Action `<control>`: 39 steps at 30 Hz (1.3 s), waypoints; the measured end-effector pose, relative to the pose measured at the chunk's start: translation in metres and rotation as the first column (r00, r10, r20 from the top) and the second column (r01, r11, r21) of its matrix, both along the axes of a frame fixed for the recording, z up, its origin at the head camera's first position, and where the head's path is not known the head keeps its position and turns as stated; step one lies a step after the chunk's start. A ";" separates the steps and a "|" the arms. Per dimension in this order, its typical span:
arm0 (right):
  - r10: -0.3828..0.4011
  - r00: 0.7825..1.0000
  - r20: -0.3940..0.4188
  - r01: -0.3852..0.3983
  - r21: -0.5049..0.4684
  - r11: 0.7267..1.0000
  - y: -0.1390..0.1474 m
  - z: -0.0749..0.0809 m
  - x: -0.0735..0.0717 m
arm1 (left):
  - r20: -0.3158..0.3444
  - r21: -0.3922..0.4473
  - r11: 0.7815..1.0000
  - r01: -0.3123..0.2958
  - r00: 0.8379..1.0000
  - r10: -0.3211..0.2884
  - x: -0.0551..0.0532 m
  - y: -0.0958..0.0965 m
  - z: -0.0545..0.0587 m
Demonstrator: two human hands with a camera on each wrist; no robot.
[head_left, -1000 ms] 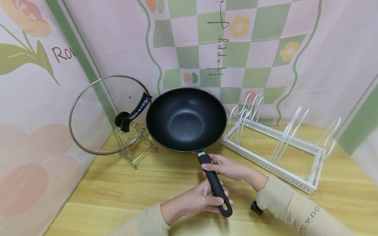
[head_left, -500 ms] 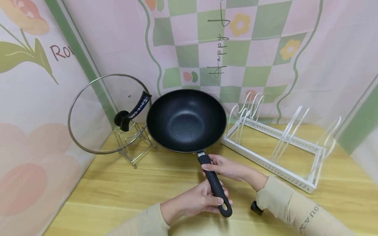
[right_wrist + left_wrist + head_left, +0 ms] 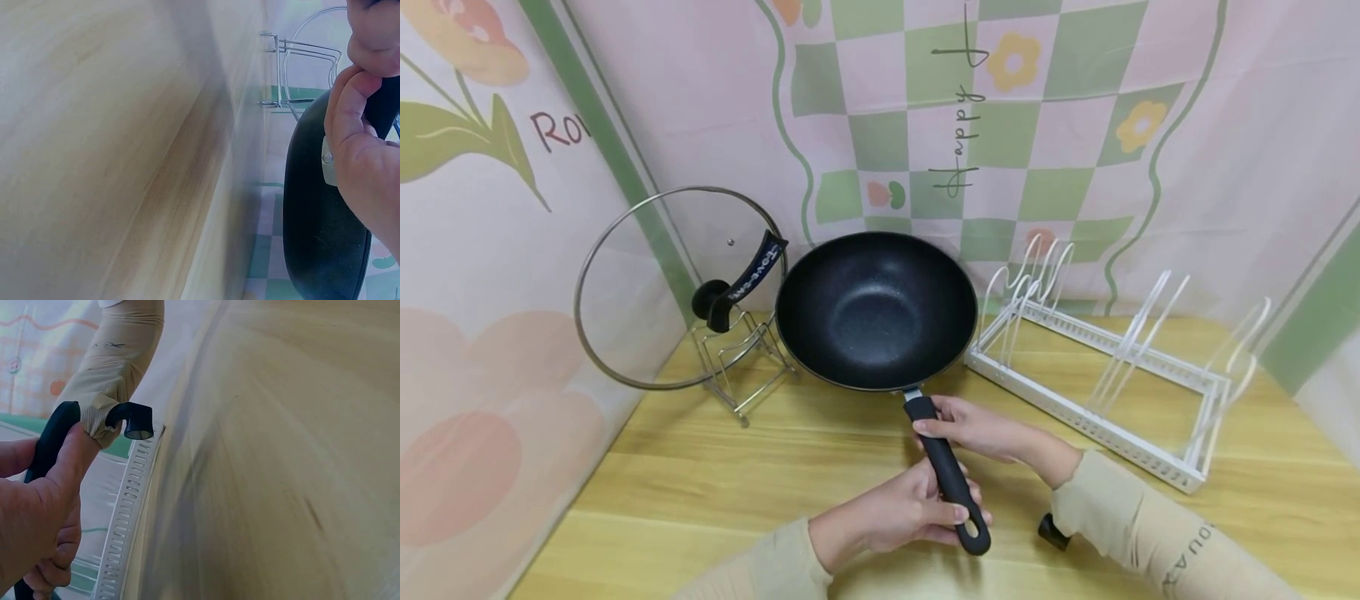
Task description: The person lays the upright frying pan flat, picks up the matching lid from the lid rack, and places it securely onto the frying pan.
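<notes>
A black wok [image 3: 876, 312] hangs in the middle of the head view, its dark inside facing me. In the right wrist view the wok's outer side [image 3: 322, 225] shows apart from the tabletop. My left hand [image 3: 906, 510] grips the black handle [image 3: 949, 471] near its holed end, thumb on top. Closer to the pan, my right hand [image 3: 973, 427] holds the same handle with the thumb over it and the fingers beneath, partly hidden. The left wrist view shows my left hand [image 3: 37, 506] wrapped round the handle; the right hand is mostly hidden there.
Left of the wok, a glass lid [image 3: 647, 292] with a black handle stands upright in a small wire rack [image 3: 741, 367]. A white rack [image 3: 1075, 408] with upright dividers stands on the wooden table [image 3: 715, 483] to the right. A patterned cloth [image 3: 1075, 75] hangs behind.
The wok's far rim has dipped slightly in the head view. Both hands keep the same hold on the handle; the lid and racks stay where they were.
</notes>
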State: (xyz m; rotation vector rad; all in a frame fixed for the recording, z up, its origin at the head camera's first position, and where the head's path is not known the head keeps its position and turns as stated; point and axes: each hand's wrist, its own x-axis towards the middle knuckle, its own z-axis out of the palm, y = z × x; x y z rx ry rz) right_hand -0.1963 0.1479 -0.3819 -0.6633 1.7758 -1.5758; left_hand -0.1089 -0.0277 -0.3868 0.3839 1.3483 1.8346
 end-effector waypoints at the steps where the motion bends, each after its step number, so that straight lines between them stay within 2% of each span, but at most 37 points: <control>1: 0.000 1.000 0.002 0.000 0.001 1.000 0.000 0.000 0.000 | 0.004 0.001 1.000 0.002 1.000 -0.002 0.000 0.000 0.000; 11: -0.001 1.000 0.002 0.001 0.021 1.000 0.003 -0.004 0.003 | 0.036 0.006 1.000 0.008 0.999 -0.008 0.003 0.000 -0.003; 25: 0.008 1.000 0.009 -0.008 0.022 1.000 0.005 -0.011 0.004 | 0.038 0.008 0.999 0.036 0.999 -0.037 0.003 0.000 -0.008; 39: 0.026 1.000 0.007 -0.026 0.005 1.000 0.003 -0.012 0.006 | 0.041 -0.001 0.999 0.033 0.999 -0.033 0.003 0.001 -0.009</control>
